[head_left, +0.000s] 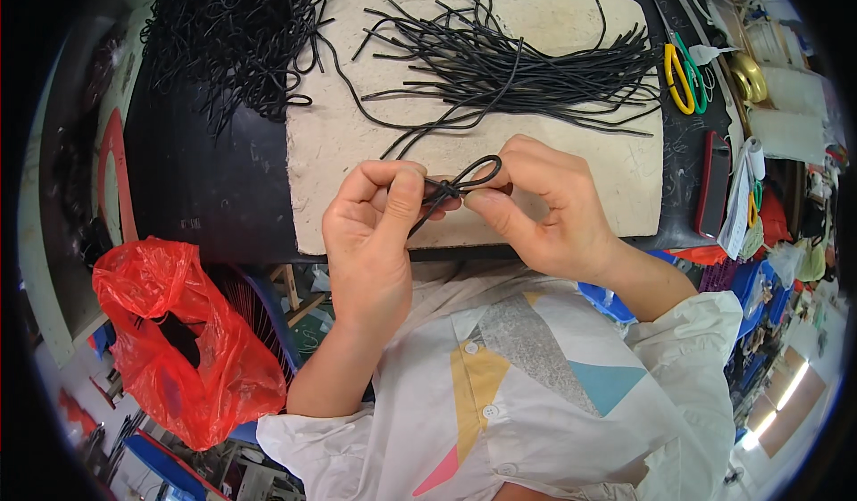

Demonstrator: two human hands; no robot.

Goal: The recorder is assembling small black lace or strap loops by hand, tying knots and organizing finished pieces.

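Observation:
Between my two hands is a black cord (485, 170), bent into a small loop with a knot near its base. My left hand (375, 224) pinches it on the left side of the knot, thumb against fingers. On the right, my right hand (549, 202) is closed on the cord by the loop, with thumb and forefinger meeting just under it. Part of the cord is hidden by my fingers. Just beyond my hands, a spread bundle of cut black cords (536, 77) lies on a pale board (339, 153).
A tangled heap of looped black cords (228, 37) fills the far left. At the right lie yellow-handled scissors (678, 77), green-handled scissors (696, 73) and a dark red phone-like object (713, 184). A red plastic bag (183, 349) hangs open at the lower left.

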